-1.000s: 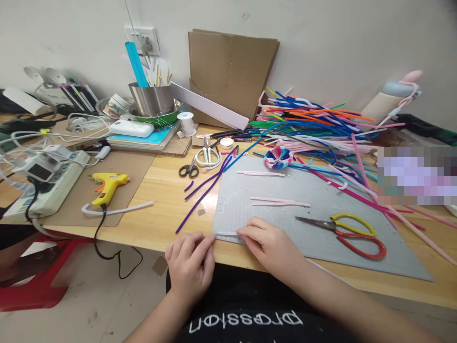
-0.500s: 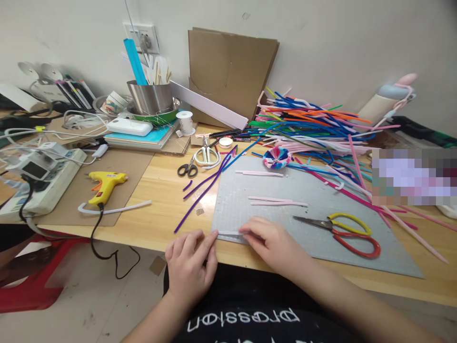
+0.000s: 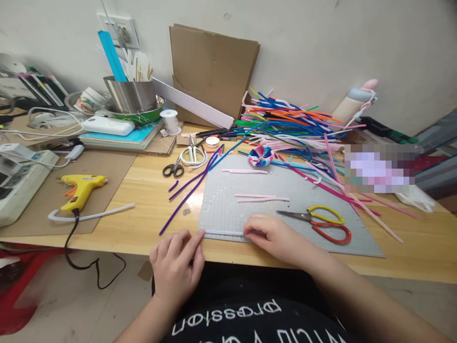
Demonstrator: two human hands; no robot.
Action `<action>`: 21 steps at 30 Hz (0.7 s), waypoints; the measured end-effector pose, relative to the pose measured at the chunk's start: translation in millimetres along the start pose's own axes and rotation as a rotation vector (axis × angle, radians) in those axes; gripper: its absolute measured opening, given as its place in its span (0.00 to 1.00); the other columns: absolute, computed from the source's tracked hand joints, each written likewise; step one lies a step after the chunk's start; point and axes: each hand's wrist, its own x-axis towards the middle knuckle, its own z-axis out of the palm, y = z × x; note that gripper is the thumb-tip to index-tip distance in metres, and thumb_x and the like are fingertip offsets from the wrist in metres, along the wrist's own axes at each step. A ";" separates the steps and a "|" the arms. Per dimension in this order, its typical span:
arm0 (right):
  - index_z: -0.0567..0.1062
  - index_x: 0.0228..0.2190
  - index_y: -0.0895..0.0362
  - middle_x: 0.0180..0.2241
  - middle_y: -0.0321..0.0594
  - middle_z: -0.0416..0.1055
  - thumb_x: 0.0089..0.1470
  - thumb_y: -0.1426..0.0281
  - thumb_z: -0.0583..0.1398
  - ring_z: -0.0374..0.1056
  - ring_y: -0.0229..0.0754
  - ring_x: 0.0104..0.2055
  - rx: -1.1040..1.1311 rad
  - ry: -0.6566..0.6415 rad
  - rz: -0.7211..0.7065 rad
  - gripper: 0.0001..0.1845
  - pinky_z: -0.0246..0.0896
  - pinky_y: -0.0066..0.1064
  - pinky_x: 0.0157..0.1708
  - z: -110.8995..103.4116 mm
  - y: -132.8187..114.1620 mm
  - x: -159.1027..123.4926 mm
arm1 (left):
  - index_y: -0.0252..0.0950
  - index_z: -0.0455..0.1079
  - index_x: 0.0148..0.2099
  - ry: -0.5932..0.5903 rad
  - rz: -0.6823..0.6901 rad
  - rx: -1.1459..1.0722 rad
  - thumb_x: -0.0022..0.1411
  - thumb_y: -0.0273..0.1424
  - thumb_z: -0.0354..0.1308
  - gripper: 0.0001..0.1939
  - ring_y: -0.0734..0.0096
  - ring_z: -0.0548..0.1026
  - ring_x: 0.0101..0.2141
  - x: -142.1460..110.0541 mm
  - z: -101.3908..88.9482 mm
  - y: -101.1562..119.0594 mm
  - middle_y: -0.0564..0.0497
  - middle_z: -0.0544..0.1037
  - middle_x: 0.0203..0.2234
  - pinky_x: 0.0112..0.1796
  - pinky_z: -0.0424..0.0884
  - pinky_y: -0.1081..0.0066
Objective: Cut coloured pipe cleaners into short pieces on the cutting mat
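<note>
A thin white pipe cleaner (image 3: 224, 233) lies straight along the near edge of the grey cutting mat (image 3: 221, 214). My left hand (image 3: 178, 262) rests at the mat's near left corner, fingers apart, its index fingertip on the pipe cleaner's left end. My right hand (image 3: 271, 236) is closed in a pinch around the other end; the tip is hidden by the fingers. Beyond my hands, short pale pink pipe cleaners (image 3: 264, 197) lie in two small groups on the mat. Scissors (image 3: 310, 219) with yellow and red handles lie just right of my right hand.
A yellow glue gun (image 3: 83, 190) lies on cardboard at left, beside a power strip (image 3: 28, 188). Purple pipe cleaners (image 3: 185, 195) and smaller black-handled scissors (image 3: 173, 169) are left of the mat. A coiled multicoloured disc (image 3: 261, 156) sits before a colourful pipe-cleaner heap (image 3: 293, 119).
My right hand has slid rightward along the white pipe cleaner, so a longer stretch shows between my hands. My left fingertip stays at its left end. The camera view has turned right.
</note>
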 end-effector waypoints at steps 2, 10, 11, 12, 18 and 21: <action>0.73 0.31 0.56 0.32 0.36 0.69 0.56 0.77 0.55 0.64 0.36 0.34 -0.017 -0.007 0.010 0.08 0.58 0.29 0.35 -3.6 2.6 -2.4 | 0.46 0.73 0.48 0.008 0.002 -0.001 0.53 0.27 0.60 0.19 0.62 0.69 0.37 0.1 0.6 -0.1 0.49 0.74 0.35 0.40 0.58 0.63; 0.73 0.31 0.55 0.31 0.36 0.70 0.57 0.76 0.54 0.63 0.38 0.35 -0.076 -0.009 0.026 0.09 0.58 0.30 0.37 -16.1 7.4 -13.1 | 0.45 0.73 0.48 0.031 0.009 0.019 0.53 0.27 0.59 0.19 0.62 0.70 0.36 1.6 1.9 -0.3 0.49 0.75 0.34 0.39 0.58 0.62; 0.73 0.31 0.55 0.31 0.37 0.69 0.57 0.76 0.54 0.63 0.38 0.35 -0.071 -0.009 0.031 0.09 0.58 0.30 0.36 -16.7 7.8 -14.3 | 0.45 0.73 0.48 0.035 0.009 0.020 0.53 0.27 0.59 0.18 0.62 0.70 0.36 2.1 1.9 -0.3 0.49 0.75 0.34 0.39 0.58 0.62; 0.73 0.31 0.56 0.32 0.37 0.69 0.57 0.76 0.54 0.63 0.38 0.35 -0.065 -0.008 0.032 0.09 0.58 0.29 0.36 -16.7 8.3 -15.4 | 0.45 0.73 0.48 0.043 0.010 0.018 0.53 0.27 0.59 0.18 0.62 0.70 0.35 2.5 1.9 -0.2 0.49 0.75 0.34 0.38 0.58 0.63; 0.73 0.34 0.55 0.33 0.38 0.69 0.59 0.76 0.51 0.64 0.37 0.35 -0.080 -0.031 -0.024 0.11 0.59 0.29 0.35 -12.6 12.6 -19.7 | 0.44 0.74 0.46 0.079 0.017 0.006 0.54 0.27 0.58 0.16 0.62 0.69 0.34 5.1 1.5 1.9 0.49 0.75 0.32 0.38 0.58 0.63; 0.74 0.35 0.55 0.33 0.38 0.68 0.59 0.76 0.50 0.64 0.37 0.35 -0.097 -0.058 -0.052 0.13 0.59 0.29 0.35 -11.8 13.5 -21.2 | 0.43 0.74 0.46 0.076 0.013 0.009 0.54 0.27 0.58 0.16 0.62 0.69 0.35 6.3 1.0 3.0 0.49 0.74 0.32 0.38 0.58 0.63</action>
